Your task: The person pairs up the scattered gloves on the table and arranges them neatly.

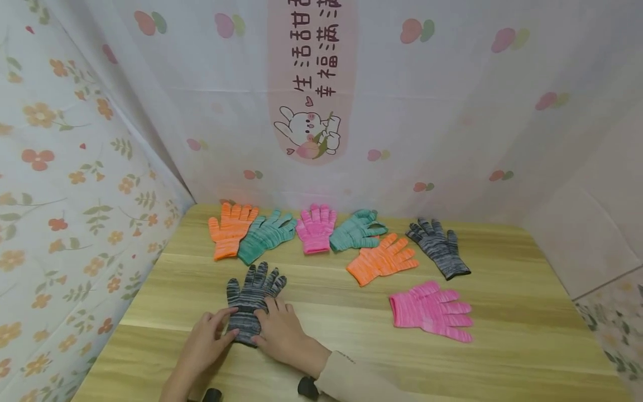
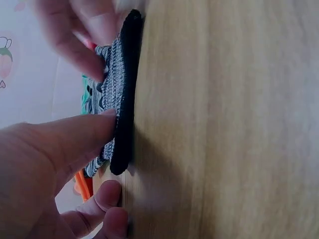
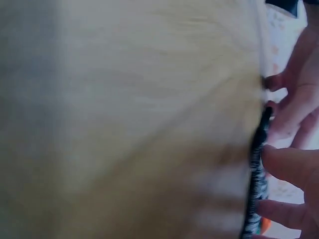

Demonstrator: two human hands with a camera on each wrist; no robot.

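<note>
A grey-and-black striped knit glove [image 1: 246, 310] lies flat on the table in front of me, its fingers pointing away and its black cuff [image 2: 128, 94] toward me. My left hand [image 1: 203, 340] is at the glove's left edge. In the left wrist view its thumb rests on top near the cuff, while other fingertips are beside the edge on the tabletop. My right hand [image 1: 283, 335] lies over the glove's right side, fingers on the knit and thumb by the cuff. The right wrist view shows the glove [image 3: 255, 184] edge-on; part of it is hidden under my fingers.
Along the back lie an orange glove [image 1: 231, 229], a green glove [image 1: 266, 237], a pink glove [image 1: 316, 229] and another green glove [image 1: 356, 231]. To the right are a second orange glove [image 1: 382, 259], another grey glove [image 1: 437, 248] and a second pink glove [image 1: 432, 310]. A printed curtain [image 1: 427, 111] hangs behind.
</note>
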